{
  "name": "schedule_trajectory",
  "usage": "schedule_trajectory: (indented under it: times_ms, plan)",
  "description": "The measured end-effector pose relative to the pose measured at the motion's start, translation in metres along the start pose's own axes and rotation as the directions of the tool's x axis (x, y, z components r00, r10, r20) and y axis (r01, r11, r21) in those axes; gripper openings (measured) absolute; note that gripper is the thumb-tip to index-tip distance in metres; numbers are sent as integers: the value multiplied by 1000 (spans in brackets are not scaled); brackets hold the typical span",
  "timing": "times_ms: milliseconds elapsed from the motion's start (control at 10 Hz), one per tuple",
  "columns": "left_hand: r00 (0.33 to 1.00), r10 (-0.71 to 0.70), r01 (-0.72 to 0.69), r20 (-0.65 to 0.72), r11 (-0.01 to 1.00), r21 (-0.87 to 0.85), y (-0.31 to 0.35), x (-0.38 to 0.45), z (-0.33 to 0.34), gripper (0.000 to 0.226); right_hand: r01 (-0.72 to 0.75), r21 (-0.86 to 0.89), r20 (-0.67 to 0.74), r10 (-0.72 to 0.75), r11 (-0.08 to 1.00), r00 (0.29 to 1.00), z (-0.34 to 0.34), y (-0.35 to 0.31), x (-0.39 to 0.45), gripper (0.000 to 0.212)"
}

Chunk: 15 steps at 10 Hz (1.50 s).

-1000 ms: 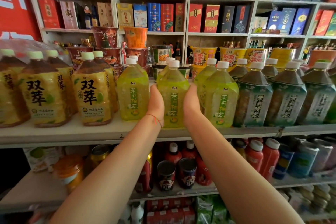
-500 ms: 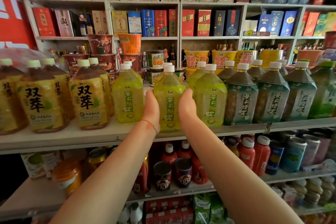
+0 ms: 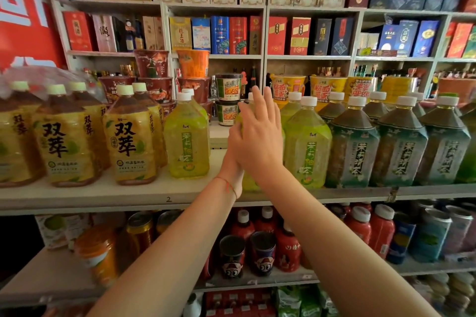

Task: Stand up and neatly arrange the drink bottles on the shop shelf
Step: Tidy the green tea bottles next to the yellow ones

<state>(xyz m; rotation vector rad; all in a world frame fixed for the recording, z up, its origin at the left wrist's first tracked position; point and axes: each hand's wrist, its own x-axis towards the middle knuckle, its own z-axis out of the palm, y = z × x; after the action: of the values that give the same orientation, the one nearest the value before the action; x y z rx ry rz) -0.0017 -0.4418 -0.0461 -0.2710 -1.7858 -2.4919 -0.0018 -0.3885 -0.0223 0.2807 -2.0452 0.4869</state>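
Note:
Large drink bottles stand in a row on the white shelf (image 3: 103,194): amber ones (image 3: 128,141) at left, yellow-green ones (image 3: 186,141) in the middle, dark green ones (image 3: 353,147) at right. One yellow-green bottle (image 3: 251,183) stands at the shelf's front, mostly hidden by my hands. My right hand (image 3: 260,136) is raised in front of it with fingers straight and holds nothing. My left hand (image 3: 231,154) lies against the bottle's left side. Its fingers are hidden behind my right hand.
Another yellow-green bottle (image 3: 307,147) stands close on the right. Noodle cups (image 3: 228,90) are stacked behind the row. Boxed goods fill the upper shelves. Red bottles (image 3: 359,226) and cans (image 3: 231,255) sit on the lower shelf.
Both hands were cupping the middle yellow-green bottle's sides. My right hand has come off it and lifted in front with fingers spread. The view has moved closer to the shelf.

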Motion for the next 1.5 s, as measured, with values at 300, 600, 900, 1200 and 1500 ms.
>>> schedule_trajectory:
  times_ms: [300,600,900,1200,1500]
  plan:
    - [797,546,-300,-257,729,616,12,-3,-69,15,117,191,-163,-86,975,983,27,-28,-7,52]
    - [896,204,-45,-394,926,375,14,44,-138,94,-634,540,446,450,554,774,93,-77,1,49]
    - [961,-197,187,-194,980,-69,27,84,-154,71,-862,475,566,690,175,452,111,-73,26,54]
    - [973,-215,214,-87,977,-19,26,83,-152,62,-794,602,405,827,80,390,121,-70,33,35]
    - [965,-164,154,-203,986,-64,24,111,-153,50,-809,587,494,795,-6,352,111,-66,28,29]
